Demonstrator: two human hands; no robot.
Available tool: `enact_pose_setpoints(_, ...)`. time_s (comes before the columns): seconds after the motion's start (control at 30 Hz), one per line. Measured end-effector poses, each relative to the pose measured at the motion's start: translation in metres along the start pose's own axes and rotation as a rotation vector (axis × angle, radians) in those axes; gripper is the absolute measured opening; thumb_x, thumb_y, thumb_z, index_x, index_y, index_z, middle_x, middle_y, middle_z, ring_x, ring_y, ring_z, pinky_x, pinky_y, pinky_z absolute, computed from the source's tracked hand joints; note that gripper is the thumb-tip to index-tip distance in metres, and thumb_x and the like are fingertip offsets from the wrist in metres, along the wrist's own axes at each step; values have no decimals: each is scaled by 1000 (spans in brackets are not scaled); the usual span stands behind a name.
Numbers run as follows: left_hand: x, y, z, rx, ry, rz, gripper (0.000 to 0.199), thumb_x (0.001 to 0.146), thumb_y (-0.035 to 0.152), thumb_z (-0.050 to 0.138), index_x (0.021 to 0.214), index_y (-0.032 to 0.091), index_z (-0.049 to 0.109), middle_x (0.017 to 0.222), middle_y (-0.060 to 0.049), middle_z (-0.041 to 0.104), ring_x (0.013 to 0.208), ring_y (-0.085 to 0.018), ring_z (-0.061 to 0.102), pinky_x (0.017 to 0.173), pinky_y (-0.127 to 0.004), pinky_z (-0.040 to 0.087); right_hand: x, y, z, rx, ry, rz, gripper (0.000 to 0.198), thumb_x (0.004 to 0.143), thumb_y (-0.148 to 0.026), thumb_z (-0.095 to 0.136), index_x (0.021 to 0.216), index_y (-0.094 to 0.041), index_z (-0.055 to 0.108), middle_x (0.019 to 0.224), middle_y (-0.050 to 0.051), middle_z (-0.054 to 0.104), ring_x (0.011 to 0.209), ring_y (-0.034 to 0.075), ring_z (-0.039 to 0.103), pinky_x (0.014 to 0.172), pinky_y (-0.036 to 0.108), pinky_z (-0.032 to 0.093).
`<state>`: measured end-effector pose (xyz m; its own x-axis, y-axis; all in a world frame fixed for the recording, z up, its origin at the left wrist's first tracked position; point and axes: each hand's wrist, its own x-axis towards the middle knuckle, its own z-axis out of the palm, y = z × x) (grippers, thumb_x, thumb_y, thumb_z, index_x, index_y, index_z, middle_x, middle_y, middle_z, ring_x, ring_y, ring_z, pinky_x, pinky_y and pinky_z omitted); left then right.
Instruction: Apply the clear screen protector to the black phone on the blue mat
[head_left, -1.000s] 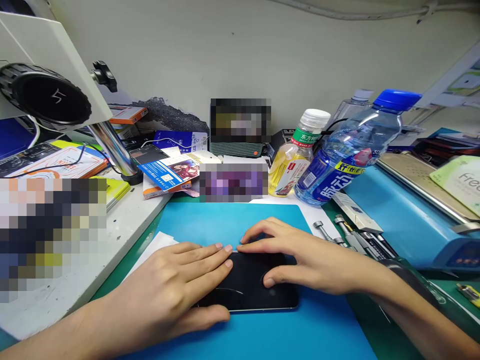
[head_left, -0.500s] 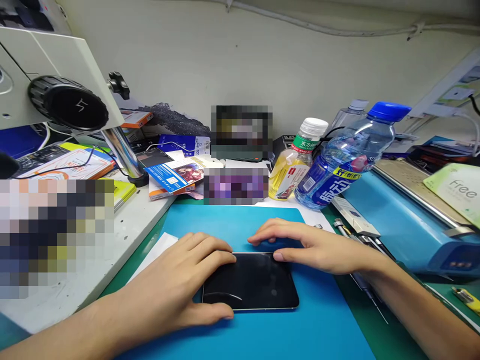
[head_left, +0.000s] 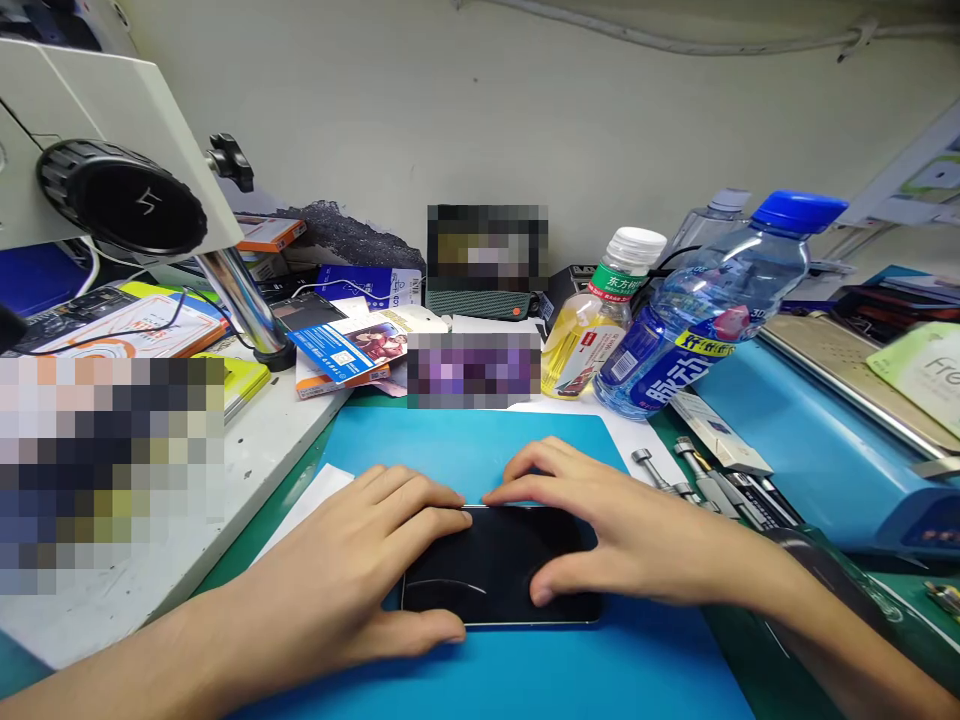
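A smartphone [head_left: 487, 580] with a dark, glossy screen lies flat, long side toward me, on a blue mat [head_left: 637, 670]. My left hand [head_left: 367, 560] grips its left end, thumb along the near edge and fingers at the far edge. Over its right half arches my right hand [head_left: 607, 520], fingers apart. The right index fingertip is at the phone's far edge, and the right thumb is over the screen near the lower right; whether that thumb presses on the glass I cannot tell.
Two bottles, one with yellow drink [head_left: 577, 340] and a larger blue-capped one [head_left: 675, 330], stand behind the mat. Screwdrivers [head_left: 705, 475] and a blue machine [head_left: 810, 450] are at right. A microscope stand [head_left: 240, 300] rises at left. Several boxes and cards lie behind; some areas are pixelated.
My right hand has moved left and over the phone; its thumb went from the far right corner to above the lower screen. My left hand and the phone stay about where they were.
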<state>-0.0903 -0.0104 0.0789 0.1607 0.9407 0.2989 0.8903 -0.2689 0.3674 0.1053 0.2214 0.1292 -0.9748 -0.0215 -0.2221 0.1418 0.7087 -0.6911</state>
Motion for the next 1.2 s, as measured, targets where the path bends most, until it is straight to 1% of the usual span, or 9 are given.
enact_pose_setpoints(0.07, 0, 0, 0, 9, -3, 6, 52, 100, 46, 76, 141, 22, 55, 135, -9, 68, 118, -29, 66, 96, -42, 54, -1, 0, -1, 5, -14, 11, 64, 86, -58, 87, 143, -33, 69, 138, 5, 62, 128, 29, 58, 109, 41, 48)
enact_pose_setpoints(0.13, -1, 0, 0, 9, -7, 7, 51, 100, 47, 76, 141, 22, 55, 134, -9, 68, 117, -29, 66, 96, -42, 54, -2, 0, -3, 14, -24, 19, 65, 85, -56, 88, 143, -33, 69, 138, 5, 62, 128, 29, 58, 109, 41, 48)
enact_pose_setpoints(0.3, -2, 0, 0, 14, -9, -3, 53, 99, 45, 77, 142, 23, 55, 135, -8, 67, 119, -29, 65, 97, -43, 54, -5, -2, -10, 52, -86, 26, 57, 92, -47, 83, 146, -35, 68, 144, 3, 61, 135, 28, 55, 114, 40, 44)
enact_pose_setpoints(0.37, -2, 0, 1, 18, 5, -4, 53, 98, 45, 78, 142, 24, 56, 135, -8, 68, 119, -29, 66, 98, -43, 54, -5, -1, -11, 70, -90, 29, 54, 93, -47, 82, 144, -35, 69, 144, 3, 61, 136, 28, 55, 115, 40, 44)
enact_pose_setpoints(0.57, 1, 0, 0, 4, 7, 5, 52, 97, 44, 79, 139, 23, 57, 131, -8, 70, 113, -28, 67, 92, -41, 55, -1, 3, -5, 60, -13, -9, 58, 87, -58, 85, 137, -32, 73, 135, 5, 64, 129, 30, 58, 111, 42, 46)
enact_pose_setpoints(0.77, 1, 0, 2, -5, 11, 2, 54, 96, 44, 80, 139, 23, 56, 129, -7, 69, 111, -28, 67, 90, -41, 52, 6, 3, 7, -12, 58, -35, 62, 85, -60, 87, 137, -30, 72, 131, 6, 65, 123, 29, 58, 106, 41, 47)
enact_pose_setpoints(0.9, 1, 0, 2, -17, -4, 5, 51, 98, 43, 78, 140, 23, 55, 130, -7, 67, 113, -28, 65, 92, -42, 50, 7, 1, 12, -29, 90, -49, 59, 87, -59, 87, 134, -28, 73, 127, 6, 65, 120, 29, 58, 104, 41, 46)
enact_pose_setpoints(1.13, 1, 0, 0, -23, -9, 0, 50, 99, 40, 78, 139, 23, 53, 130, -7, 67, 113, -27, 63, 93, -42, 50, 4, -3, 4, 11, 15, -40, 54, 97, -59, 76, 141, -29, 70, 134, 8, 63, 126, 29, 57, 110, 42, 44)
enact_pose_setpoints(1.2, 1, -1, 1, -17, -10, 5, 50, 99, 40, 78, 139, 23, 53, 129, -7, 67, 112, -27, 63, 92, -42, 50, 2, -2, -1, 32, -15, -28, 55, 97, -58, 77, 143, -30, 69, 136, 7, 62, 128, 28, 57, 112, 41, 43)
